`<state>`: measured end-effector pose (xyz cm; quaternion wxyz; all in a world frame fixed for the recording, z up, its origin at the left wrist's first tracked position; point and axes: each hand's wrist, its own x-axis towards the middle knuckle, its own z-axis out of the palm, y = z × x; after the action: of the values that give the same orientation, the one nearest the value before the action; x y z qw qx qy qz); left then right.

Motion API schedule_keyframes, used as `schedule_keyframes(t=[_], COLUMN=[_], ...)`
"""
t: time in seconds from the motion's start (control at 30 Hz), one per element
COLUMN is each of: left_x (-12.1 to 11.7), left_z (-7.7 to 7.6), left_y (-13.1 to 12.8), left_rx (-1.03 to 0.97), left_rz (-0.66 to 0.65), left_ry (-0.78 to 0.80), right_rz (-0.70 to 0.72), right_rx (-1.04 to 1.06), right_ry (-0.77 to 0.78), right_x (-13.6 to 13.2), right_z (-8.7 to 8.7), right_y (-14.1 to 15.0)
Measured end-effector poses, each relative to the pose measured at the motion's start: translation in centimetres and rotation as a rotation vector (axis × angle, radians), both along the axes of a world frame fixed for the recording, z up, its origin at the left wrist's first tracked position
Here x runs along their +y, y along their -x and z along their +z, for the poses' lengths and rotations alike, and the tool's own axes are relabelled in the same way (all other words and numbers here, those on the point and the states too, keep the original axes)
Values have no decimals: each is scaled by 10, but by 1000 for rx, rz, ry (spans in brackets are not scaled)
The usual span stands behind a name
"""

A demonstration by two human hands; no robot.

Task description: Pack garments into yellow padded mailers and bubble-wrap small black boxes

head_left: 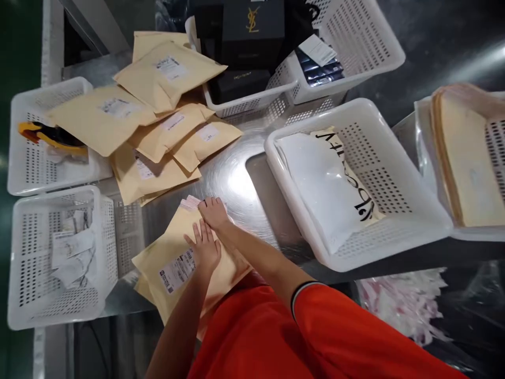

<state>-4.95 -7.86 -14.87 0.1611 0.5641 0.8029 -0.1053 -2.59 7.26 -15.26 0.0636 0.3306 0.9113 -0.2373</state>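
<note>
A tan padded envelope (173,252) with a barcode label lies on the steel table (236,179) right in front of me, on top of another envelope. My left hand (205,246) rests flat on its middle, fingers stretched out and holding nothing. My right hand (215,212) lies flat just beyond it, on the envelope's far edge near the pink-edged flap, fingers also extended. The two hands touch each other.
A heap of several tan envelopes (158,116) lies farther back. White perforated baskets surround the table: two on the left (23,295), one holding paper scraps, one on the right with a white bag (394,221), one with black boxes (355,63), and one with stacked envelopes (469,168).
</note>
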Motion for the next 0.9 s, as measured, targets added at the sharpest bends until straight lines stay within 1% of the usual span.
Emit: schedule_keyframes(t=[0.03,0.1,0.2,0.27,0.3,0.37,0.4,0.47,0.53,0.6,0.67,0.77,0.83,0.9], left_x=[1,2,3,4,5,6,7,7,3,-6,-23,-62,-92,-122], left_z=[0,1,2,3,4,7,9,17,27,40,53,71,81,86], left_y=[0,0,-2,-6,-7,-8,-7,0,16,36,58,85,95,100], left_rx=[0,-9,-11,-2,2,-24,-60,-166,-235,-212,-155,-146,-192,-310], left_rz=[12,35,62,70,77,95,110,188,328,510,689,949,1131,1274], left_ry=[4,15,17,4,-4,-20,-30,-89,-181,-265,-299,-307,-314,-351], right_rz=[14,46,45,-2,-39,-144,-226,-423,-655,-809,-875,-898,-904,-908], right_rx=[3,0,-34,-59,-68,-83,-90,-87,-3,122,235,390,530,692], right_ry=[9,42,105,145,164,194,208,243,395,602,781,973,1095,1188], right_x=[-5,-27,-77,-109,-123,-141,-147,-150,-148,-143,-137,-130,-127,-126], right_z=[-1,-1,3,5,5,6,6,9,13,17,21,32,46,63], right_y=[-7,-35,-100,-141,-158,-179,-184,-189,-189,-188,-186,-177,-170,-164])
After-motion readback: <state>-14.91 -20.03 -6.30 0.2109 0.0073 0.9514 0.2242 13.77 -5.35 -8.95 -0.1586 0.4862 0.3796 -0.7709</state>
